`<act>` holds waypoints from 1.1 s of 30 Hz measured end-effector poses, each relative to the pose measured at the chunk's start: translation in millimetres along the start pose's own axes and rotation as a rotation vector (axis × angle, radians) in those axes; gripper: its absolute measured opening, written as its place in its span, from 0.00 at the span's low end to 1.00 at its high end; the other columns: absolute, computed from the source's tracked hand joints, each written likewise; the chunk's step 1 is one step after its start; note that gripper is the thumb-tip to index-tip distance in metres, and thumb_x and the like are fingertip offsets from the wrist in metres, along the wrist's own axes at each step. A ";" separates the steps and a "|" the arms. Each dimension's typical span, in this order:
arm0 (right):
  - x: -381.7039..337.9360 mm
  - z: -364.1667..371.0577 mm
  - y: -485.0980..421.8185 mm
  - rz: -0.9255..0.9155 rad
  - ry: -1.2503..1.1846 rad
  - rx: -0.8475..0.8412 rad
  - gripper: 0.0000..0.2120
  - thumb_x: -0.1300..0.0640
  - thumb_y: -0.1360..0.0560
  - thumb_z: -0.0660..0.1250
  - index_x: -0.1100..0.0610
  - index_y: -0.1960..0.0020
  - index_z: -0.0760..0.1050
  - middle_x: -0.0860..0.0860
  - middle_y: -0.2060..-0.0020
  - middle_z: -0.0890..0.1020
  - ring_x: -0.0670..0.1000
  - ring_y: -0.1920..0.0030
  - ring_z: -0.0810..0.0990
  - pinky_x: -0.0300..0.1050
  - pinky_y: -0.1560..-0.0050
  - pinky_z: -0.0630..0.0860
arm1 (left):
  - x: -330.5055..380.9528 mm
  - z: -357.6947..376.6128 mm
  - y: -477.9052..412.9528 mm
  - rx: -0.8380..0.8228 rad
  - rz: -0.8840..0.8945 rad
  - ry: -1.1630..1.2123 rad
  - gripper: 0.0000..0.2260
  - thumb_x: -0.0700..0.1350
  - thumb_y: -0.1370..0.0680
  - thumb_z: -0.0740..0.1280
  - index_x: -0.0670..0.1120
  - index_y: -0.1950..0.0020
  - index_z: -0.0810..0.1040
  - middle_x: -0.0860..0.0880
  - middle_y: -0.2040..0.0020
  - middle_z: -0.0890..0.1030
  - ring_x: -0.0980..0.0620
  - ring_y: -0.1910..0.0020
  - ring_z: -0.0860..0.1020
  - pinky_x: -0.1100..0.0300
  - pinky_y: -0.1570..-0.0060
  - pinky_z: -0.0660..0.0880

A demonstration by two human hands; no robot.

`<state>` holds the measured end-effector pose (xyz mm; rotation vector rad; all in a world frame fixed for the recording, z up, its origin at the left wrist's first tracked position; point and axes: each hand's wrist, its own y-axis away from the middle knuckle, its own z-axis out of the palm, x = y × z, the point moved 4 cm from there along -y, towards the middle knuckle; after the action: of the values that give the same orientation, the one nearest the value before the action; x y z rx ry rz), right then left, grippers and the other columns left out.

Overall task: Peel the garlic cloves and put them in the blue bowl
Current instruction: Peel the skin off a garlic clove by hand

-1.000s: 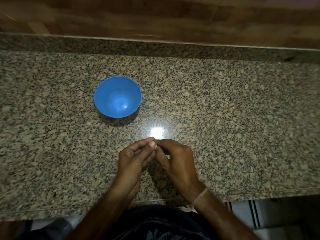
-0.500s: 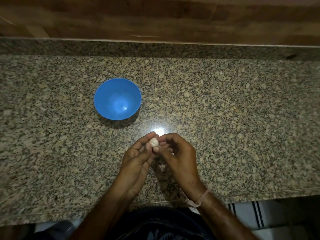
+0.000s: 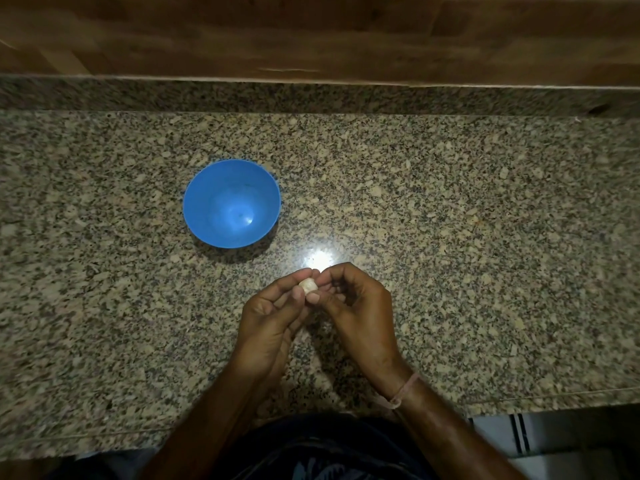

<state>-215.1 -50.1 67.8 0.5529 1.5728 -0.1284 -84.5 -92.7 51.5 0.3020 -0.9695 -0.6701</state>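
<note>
Fingertips of both hands — left hand (image 3: 268, 318), right hand (image 3: 360, 315) — pinched a small pale garlic clove (image 3: 308, 285) above the speckled granite worktop (image 3: 450, 237) near its front edge; the round blue plastic bowl (image 3: 231, 203) stood nearby, toward the back-left.

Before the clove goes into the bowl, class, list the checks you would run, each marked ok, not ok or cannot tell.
1. Clove pinched between left hand and right hand: ok.
2. Clove fully peeled: cannot tell.
3. Bowl upright, mouth up: ok.
4. Bowl has room: ok, looks empty.
5. Counter between hands and bowl bare: ok.
</note>
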 end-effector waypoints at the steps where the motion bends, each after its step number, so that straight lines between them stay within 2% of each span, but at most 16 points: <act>1: 1.1 0.0 -2.2 0.006 0.011 -0.003 0.08 0.67 0.27 0.78 0.57 0.52 0.83 0.47 0.59 0.86 0.46 0.58 0.83 0.50 0.54 0.84 | 0.7 0.4 -2.3 0.005 -0.012 -0.009 0.14 0.38 0.23 0.66 0.40 0.38 0.81 0.37 0.41 0.85 0.44 0.41 0.85 0.61 0.48 0.82; 3: 1.6 0.2 -3.9 0.010 0.021 -0.010 0.08 0.67 0.27 0.78 0.56 0.52 0.82 0.47 0.59 0.86 0.48 0.58 0.83 0.54 0.53 0.84 | 2.7 1.3 -3.9 0.014 -0.032 -0.028 0.14 0.39 0.23 0.66 0.39 0.39 0.81 0.38 0.43 0.86 0.46 0.42 0.86 0.62 0.50 0.82; 8: 7.4 -2.7 -10.9 0.057 0.019 -0.034 0.08 0.68 0.26 0.77 0.59 0.52 0.82 0.50 0.59 0.86 0.46 0.59 0.83 0.40 0.57 0.80 | 1.3 1.2 -9.7 0.035 -0.090 -0.096 0.14 0.41 0.23 0.67 0.40 0.39 0.80 0.41 0.44 0.87 0.47 0.46 0.87 0.61 0.54 0.83; 13: 14.7 -4.1 -15.6 0.072 0.037 -0.043 0.08 0.69 0.27 0.77 0.60 0.53 0.83 0.52 0.60 0.86 0.46 0.60 0.83 0.40 0.57 0.80 | -1.0 2.7 -17.6 0.032 -0.114 -0.140 0.12 0.42 0.22 0.66 0.39 0.41 0.80 0.41 0.46 0.87 0.47 0.47 0.87 0.61 0.54 0.82; 16: 18.7 -6.1 -18.7 0.102 0.001 -0.025 0.07 0.69 0.26 0.76 0.59 0.53 0.83 0.53 0.61 0.86 0.50 0.60 0.85 0.49 0.58 0.84 | -7.2 5.3 -20.6 0.032 -0.093 -0.164 0.12 0.40 0.18 0.64 0.39 0.37 0.79 0.41 0.42 0.86 0.44 0.43 0.86 0.59 0.51 0.83; 19: 23.2 -6.8 -21.4 0.107 -0.011 -0.035 0.06 0.70 0.26 0.75 0.61 0.54 0.82 0.55 0.63 0.85 0.47 0.63 0.84 0.46 0.60 0.83 | -15.1 2.2 -22.8 0.078 -0.059 -0.220 0.09 0.42 0.17 0.67 0.43 0.38 0.82 0.40 0.42 0.86 0.41 0.41 0.85 0.52 0.42 0.83; 22: 27.7 -5.6 -23.2 0.113 -0.014 -0.051 0.07 0.72 0.26 0.74 0.62 0.55 0.81 0.57 0.62 0.84 0.45 0.62 0.81 0.45 0.60 0.81 | -19.2 0.2 -22.7 0.102 -0.019 -0.235 0.10 0.45 0.20 0.68 0.46 0.41 0.85 0.38 0.44 0.86 0.38 0.43 0.85 0.52 0.43 0.83; 27: 33.3 -5.6 -27.9 0.118 0.003 -0.070 0.07 0.73 0.26 0.73 0.64 0.59 0.79 0.45 0.70 0.81 0.39 0.67 0.78 0.34 0.64 0.75 | -22.1 -1.9 -25.5 0.174 0.024 -0.315 0.11 0.46 0.21 0.69 0.47 0.42 0.86 0.38 0.48 0.87 0.37 0.46 0.86 0.50 0.45 0.83; 31: 36.8 -9.3 -28.4 0.153 -0.099 -0.033 0.05 0.70 0.26 0.76 0.64 0.54 0.81 0.54 0.61 0.87 0.46 0.60 0.85 0.41 0.57 0.82 | -24.6 1.5 -26.9 0.166 0.023 -0.255 0.14 0.46 0.21 0.67 0.42 0.38 0.83 0.38 0.45 0.87 0.39 0.44 0.86 0.53 0.45 0.83; 33: 37.1 -10.2 -28.9 0.157 -0.113 -0.034 0.05 0.69 0.26 0.76 0.63 0.54 0.82 0.54 0.60 0.88 0.47 0.59 0.86 0.43 0.55 0.83 | -26.4 2.7 -26.7 0.163 0.031 -0.237 0.13 0.44 0.20 0.68 0.41 0.38 0.82 0.39 0.44 0.86 0.41 0.43 0.86 0.54 0.45 0.82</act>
<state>-235.7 -61.4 25.8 0.6296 1.4140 -0.0141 -107.3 -95.9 21.7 0.3559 -1.2563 -0.6078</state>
